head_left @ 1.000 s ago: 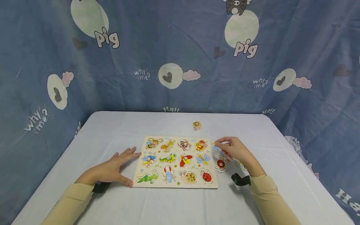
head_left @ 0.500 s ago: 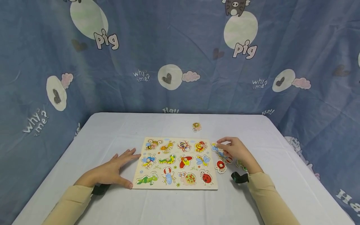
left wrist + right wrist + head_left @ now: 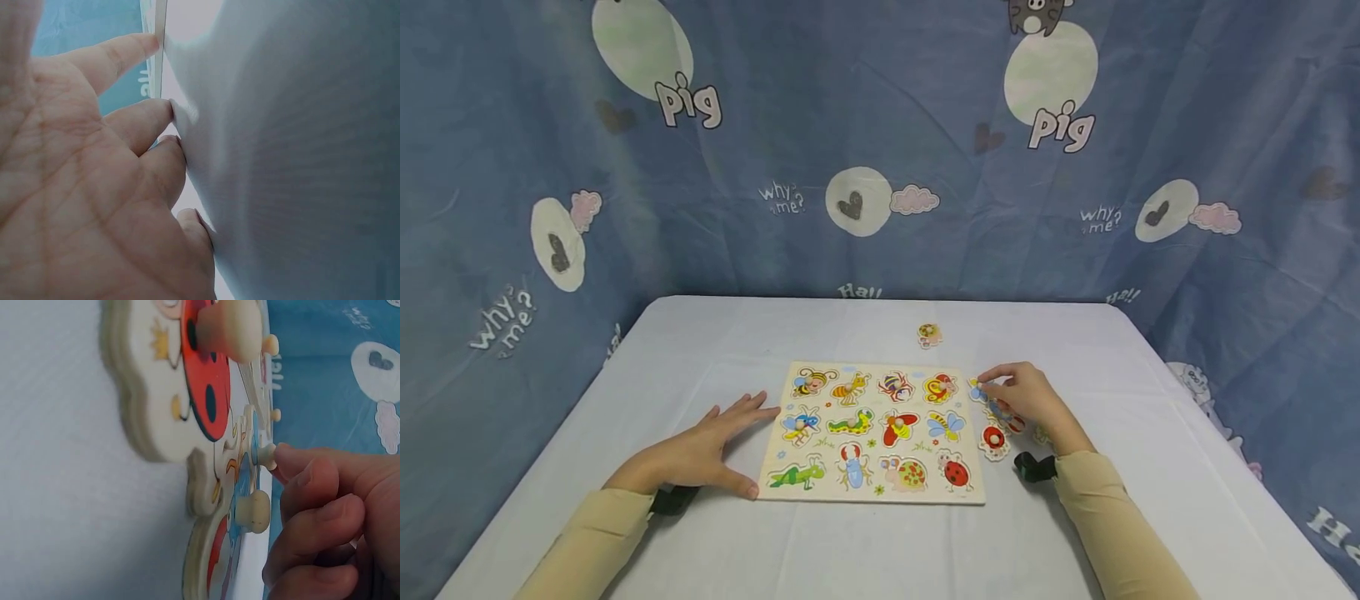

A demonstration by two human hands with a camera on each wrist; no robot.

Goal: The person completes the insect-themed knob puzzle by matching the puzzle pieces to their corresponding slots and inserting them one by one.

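Note:
A wooden knob puzzle board (image 3: 868, 446) lies flat on the table, printed with insects. My left hand (image 3: 703, 450) rests at its left edge, fingers spread, with the index fingertip and thumb against the board; the left wrist view shows its palm. Just past the right edge, my right hand (image 3: 1026, 396) pinches the knob of a blue-winged puzzle piece (image 3: 977, 391). That knob (image 3: 267, 456) touches the fingertip in the right wrist view; the thumb is hard to make out there. Beside it lie a ladybug piece (image 3: 994, 442) and a red-and-blue beetle piece (image 3: 1006, 415).
A snail piece (image 3: 929, 335) lies behind the board. Another piece (image 3: 1041, 435) is mostly hidden under the right wrist. Several knobbed pieces sit in the board's upper rows. White cloth covers the table (image 3: 865, 550); a blue printed curtain (image 3: 760, 250) hangs around it.
The right wrist and forearm have shifted slightly left, covering more of the piece beneath. Its fingertips stay at the blue-winged piece. The left hand and board have not moved; the head view shifts slightly.

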